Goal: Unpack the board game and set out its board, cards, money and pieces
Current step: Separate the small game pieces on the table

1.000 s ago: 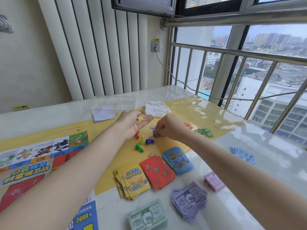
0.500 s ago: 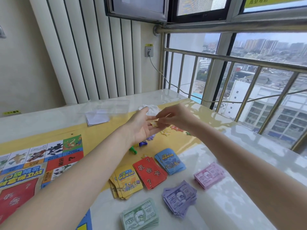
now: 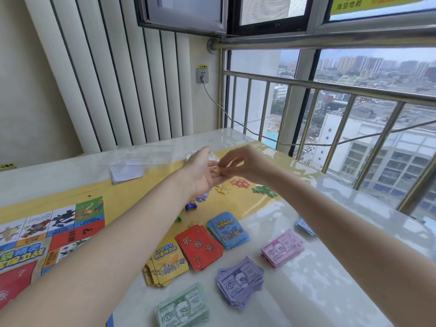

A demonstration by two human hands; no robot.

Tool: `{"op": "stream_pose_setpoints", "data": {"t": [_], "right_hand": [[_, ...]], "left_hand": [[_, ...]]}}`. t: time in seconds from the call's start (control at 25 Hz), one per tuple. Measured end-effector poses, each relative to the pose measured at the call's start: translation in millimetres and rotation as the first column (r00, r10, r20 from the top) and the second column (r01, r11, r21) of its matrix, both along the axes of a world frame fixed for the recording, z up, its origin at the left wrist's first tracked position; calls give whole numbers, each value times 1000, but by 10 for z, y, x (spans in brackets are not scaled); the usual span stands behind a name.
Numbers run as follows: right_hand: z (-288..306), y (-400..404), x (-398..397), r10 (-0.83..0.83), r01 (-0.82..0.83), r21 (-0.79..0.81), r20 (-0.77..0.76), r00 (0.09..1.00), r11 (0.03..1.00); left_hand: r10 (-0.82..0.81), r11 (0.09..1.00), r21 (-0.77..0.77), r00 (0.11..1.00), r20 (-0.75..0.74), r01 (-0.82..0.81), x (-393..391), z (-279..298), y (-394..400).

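Right hand fingers pinch a small yellow token over the flat, open-palmed left hand (fingers apart), above the tabletop, far from the cards.

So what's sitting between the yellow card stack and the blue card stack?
The red card stack lies between the yellow card stack and the blue card stack, as the head view shows.

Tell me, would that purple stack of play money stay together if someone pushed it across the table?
Probably not. The purple notes already lie fanned and uneven, so a push would likely spread them further. They look like thin paper, so light and floppy when lifted. The table looks glossy, so the bottom notes may slide easily.
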State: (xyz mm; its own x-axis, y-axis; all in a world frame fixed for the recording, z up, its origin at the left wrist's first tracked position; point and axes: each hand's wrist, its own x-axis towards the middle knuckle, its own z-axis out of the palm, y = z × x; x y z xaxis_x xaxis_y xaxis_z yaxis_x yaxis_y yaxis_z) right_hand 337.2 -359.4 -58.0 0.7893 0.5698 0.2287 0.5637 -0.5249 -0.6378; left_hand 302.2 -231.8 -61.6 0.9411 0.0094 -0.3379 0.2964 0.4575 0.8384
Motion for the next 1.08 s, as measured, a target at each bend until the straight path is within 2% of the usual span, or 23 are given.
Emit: {"op": "stream_pose_setpoints", "data": {"t": [0.12,0.2,0.24,0.28,0.32,0.4,0.44,0.48,0.56,0.68,0.76,0.84,0.92,1.0,1.08], "right_hand": [[-6,68,51,-12,11,105,9,1000,994],[-19,61,140,-70,82,184,-71,995,979],[-58,41,196,-114,139,186,-138,984,973],[-114,18,234,-151,185,152,-214,965,971],[-191,-1,266,-176,209,93,-281,943,973],[-351,-2,319,-206,192,-75,-291,934,978],[-403,21,348,-215,184,-146,-241,946,972],[-432,43,380,-224,191,-194,-165,960,962],[-422,97,429,-181,169,-255,-25,983,952],[-422,246,440,66,-19,-426,96,993,905],[-380,258,473,25,26,-381,129,991,924],[-320,112,573,-103,152,-368,150,983,917],[-298,-154,655,-173,214,-503,129,977,838],[-327,-397,632,-198,202,-615,76,977,762],[-375,-500,566,-186,173,-622,44,982,763]], "left_hand": [[11,995,103,999,31,-14,54,61,50],[6,937,348,997,71,-31,43,60,156],[-8,850,525,995,95,-43,47,29,238],[-42,722,690,993,112,-47,51,-12,325],[-88,561,827,991,104,-37,65,-68,416],[-182,237,970,983,-6,50,107,-154,530],[-218,107,988,972,-86,111,130,-181,548],[-246,25,985,956,-162,173,150,-195,538],[-302,-71,958,910,-285,277,198,-219,487],[-331,-295,899,848,-414,324,304,-249,434],[-319,-355,874,835,-448,333,351,-256,402],[-323,-338,881,839,-438,330,369,-264,385],[-322,-302,896,850,-416,324,367,-272,368],[-318,-309,896,854,-412,318,354,-272,338],[-308,-350,885,855,-417,306,334,-261,290]]}}
